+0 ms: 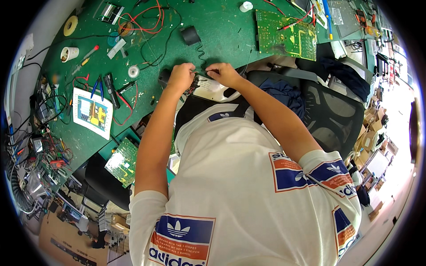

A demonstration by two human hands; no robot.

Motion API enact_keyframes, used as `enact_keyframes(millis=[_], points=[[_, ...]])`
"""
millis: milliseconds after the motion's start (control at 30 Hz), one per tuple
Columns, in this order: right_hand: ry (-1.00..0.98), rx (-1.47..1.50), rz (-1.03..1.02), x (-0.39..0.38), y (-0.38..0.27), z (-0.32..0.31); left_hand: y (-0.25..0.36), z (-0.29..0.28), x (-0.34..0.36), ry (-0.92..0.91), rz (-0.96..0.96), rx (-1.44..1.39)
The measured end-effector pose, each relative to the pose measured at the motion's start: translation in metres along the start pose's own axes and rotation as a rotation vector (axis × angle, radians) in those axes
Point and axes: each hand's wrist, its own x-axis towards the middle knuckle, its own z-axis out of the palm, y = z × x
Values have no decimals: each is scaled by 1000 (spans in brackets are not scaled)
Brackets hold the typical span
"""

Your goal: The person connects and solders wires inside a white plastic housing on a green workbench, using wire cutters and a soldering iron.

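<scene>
My left hand [182, 76] and my right hand [225, 74] come close together at the near edge of the green workbench, fingers pinched. A coiled black cord [200, 52] runs from a black square block [190, 35] down to the gap between my fingertips. The right fingers close on the end of that cord. What the left fingertips pinch is too small to make out. Just below my hands lies a white housing [210, 90] with printed marks and thin coloured wires at its left end. A dark rounded object [164, 77] sits beside my left wrist.
Green circuit boards [286, 35] lie at the back right and lower left [123, 162]. To the left are a printed sheet [92, 113], blue pliers [97, 88], a black flashlight [111, 91], a solder spool [133, 71] and red leads [141, 29]. An office chair [330, 111] stands at the right.
</scene>
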Motion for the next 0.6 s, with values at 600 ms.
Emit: enact_keyframes(millis=[600], points=[[47, 48, 2, -2, -9, 11, 5, -10, -15, 52, -41, -185]])
